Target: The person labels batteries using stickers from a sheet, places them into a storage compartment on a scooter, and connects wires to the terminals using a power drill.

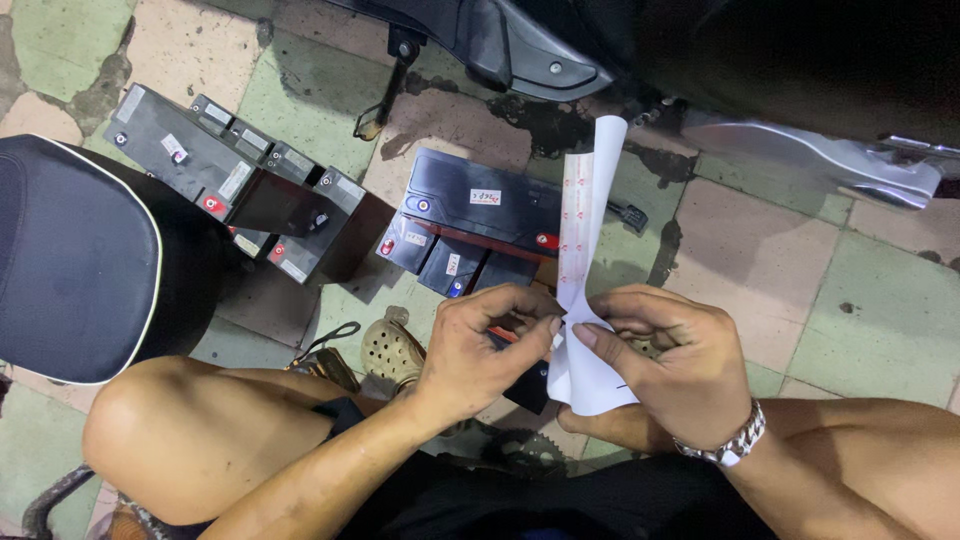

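Note:
My left hand (pixel 478 350) and my right hand (pixel 668 365) meet in front of me, both pinching a long white strip of double-sided tape (pixel 583 215) at its lower end. The strip stands up from my fingers, with its white backing (pixel 590 375) curling loose below my right thumb. A metal watch (pixel 728 443) sits on my right wrist. Under my hands lies a small dark part (pixel 527 388), mostly hidden.
Black batteries lie on the tiled floor: one group (pixel 470 225) just beyond my hands, another group (pixel 230 180) to the left. A dark scooter seat (pixel 70 260) is at left, scooter bodywork (pixel 700 60) across the top. My knees and a beige clog (pixel 392 350) are below.

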